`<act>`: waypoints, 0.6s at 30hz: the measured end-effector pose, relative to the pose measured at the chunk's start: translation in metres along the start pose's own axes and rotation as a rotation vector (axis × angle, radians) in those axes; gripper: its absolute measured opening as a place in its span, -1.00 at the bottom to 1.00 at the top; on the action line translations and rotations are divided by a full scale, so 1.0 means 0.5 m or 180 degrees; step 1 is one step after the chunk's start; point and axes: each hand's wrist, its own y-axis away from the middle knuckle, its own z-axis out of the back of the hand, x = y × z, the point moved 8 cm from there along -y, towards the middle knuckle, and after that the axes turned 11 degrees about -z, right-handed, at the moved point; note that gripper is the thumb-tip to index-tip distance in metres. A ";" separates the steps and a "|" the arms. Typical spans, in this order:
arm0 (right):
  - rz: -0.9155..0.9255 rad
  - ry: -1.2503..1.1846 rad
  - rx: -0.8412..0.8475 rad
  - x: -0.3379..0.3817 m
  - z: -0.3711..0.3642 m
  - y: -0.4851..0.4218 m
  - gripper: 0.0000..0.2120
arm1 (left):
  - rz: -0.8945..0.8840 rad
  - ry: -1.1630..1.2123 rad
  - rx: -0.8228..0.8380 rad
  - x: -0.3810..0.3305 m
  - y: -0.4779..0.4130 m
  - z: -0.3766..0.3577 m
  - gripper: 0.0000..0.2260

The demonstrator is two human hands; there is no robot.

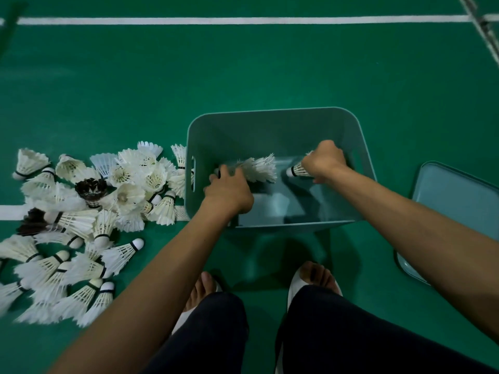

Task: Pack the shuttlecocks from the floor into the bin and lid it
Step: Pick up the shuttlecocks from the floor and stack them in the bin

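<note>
A teal plastic bin (272,114) stands on the green floor in front of me. Both my hands are inside it. My left hand (229,191) grips a bunch of white shuttlecocks (259,168), feathers pointing right. My right hand (324,160) grips one white shuttlecock (295,170), its cork tip pointing left. A large pile of shuttlecocks (81,220), mostly white with a few dark-feathered ones, lies on the floor left of the bin. The bin's teal lid (456,206) lies flat on the floor to the right of the bin.
My two feet (259,284) in pale sandals stand just before the bin's near wall. White court lines (243,20) cross the floor far ahead and under the pile. A metal frame (483,28) slants through the top right corner.
</note>
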 end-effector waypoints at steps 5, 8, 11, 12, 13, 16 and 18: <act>-0.0356 -0.0953 0.0664 0.006 -0.092 -0.039 -0.85 | -0.0061 -0.0427 0.0534 0.014 -0.023 -0.012 -0.38; -0.0386 -0.1025 0.0970 0.031 -0.125 -0.038 -0.90 | -0.0095 -0.0447 0.0588 0.016 -0.037 -0.017 -0.37; -0.0381 -0.1070 0.1179 0.053 -0.146 -0.038 -0.87 | -0.0134 -0.0454 0.0609 0.019 -0.051 -0.019 -0.33; -0.0380 -0.1090 0.1214 0.058 -0.152 -0.039 -0.85 | -0.0141 -0.0446 0.0627 0.020 -0.054 -0.020 -0.33; -0.0376 -0.1113 0.1220 0.062 -0.156 -0.041 -0.84 | -0.0140 -0.0436 0.0636 0.021 -0.057 -0.021 -0.33; -0.0352 -0.1194 0.1255 0.073 -0.161 -0.044 -0.90 | -0.0148 -0.0410 0.0581 0.020 -0.062 -0.016 -0.38; -0.0345 -0.1205 0.1240 0.075 -0.161 -0.049 -0.91 | -0.0143 -0.0382 0.0531 0.021 -0.065 -0.013 -0.40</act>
